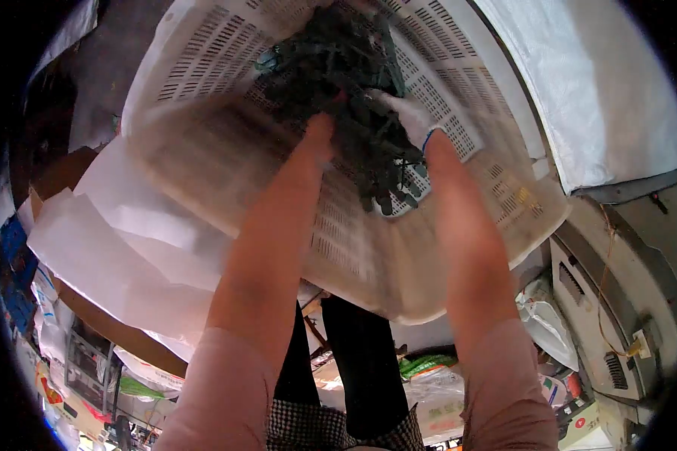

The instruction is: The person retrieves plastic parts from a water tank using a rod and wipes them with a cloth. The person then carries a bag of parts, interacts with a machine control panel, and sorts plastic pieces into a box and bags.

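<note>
A tangled bundle of dark, greenish-black pieces [353,83], which look like plastic parts, sits inside a large white slotted plastic basket [399,297]. My right hand [406,113], in a white glove with a blue cuff edge, grips the bundle from its right side. From the left, my left hand [322,128] reaches in among the same pieces; only the wrist area shows, and its fingers are hidden by them. Several rounded ends of the pieces hang down near the basket's slotted floor. The basket's near wall is blurred.
White sheeting and an opened cardboard box [120,323] lie left of the basket. A white sack [594,98] is at upper right. Below it stands a grey machine housing [594,323] with vents and a cord. Plastic bags and clutter cover the floor around my legs.
</note>
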The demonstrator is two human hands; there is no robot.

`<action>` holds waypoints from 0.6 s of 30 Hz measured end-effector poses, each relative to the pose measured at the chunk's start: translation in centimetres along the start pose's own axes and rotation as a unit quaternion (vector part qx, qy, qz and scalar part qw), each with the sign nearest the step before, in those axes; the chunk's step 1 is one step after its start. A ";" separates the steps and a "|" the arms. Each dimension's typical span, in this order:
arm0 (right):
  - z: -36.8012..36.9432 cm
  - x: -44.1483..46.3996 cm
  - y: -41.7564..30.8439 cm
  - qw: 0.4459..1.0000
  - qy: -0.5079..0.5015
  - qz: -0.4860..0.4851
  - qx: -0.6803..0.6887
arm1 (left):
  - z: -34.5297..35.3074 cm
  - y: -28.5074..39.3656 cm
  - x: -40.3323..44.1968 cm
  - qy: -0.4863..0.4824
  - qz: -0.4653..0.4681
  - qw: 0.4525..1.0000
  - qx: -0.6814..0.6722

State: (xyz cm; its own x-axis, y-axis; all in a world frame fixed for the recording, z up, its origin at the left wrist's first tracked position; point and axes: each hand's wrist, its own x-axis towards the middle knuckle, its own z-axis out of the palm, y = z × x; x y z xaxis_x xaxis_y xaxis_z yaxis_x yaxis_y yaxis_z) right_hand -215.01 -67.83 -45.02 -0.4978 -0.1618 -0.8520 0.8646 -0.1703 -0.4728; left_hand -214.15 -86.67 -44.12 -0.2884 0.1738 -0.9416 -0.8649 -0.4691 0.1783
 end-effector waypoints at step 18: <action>15.7 -42.3 -10.0 0.925 0.293 -0.228 -0.081 | 1.1 -3.9 -34.3 -0.108 0.429 0.842 0.308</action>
State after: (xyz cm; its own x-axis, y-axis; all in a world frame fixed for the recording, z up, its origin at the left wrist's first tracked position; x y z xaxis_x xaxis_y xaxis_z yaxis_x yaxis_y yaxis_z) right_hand -203.71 -74.54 -0.75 -0.7318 0.4530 -0.5092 0.5962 0.0636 -0.8003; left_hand -201.34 -89.83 -12.16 -0.9267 0.1842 -0.3276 -0.3288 0.0250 0.9441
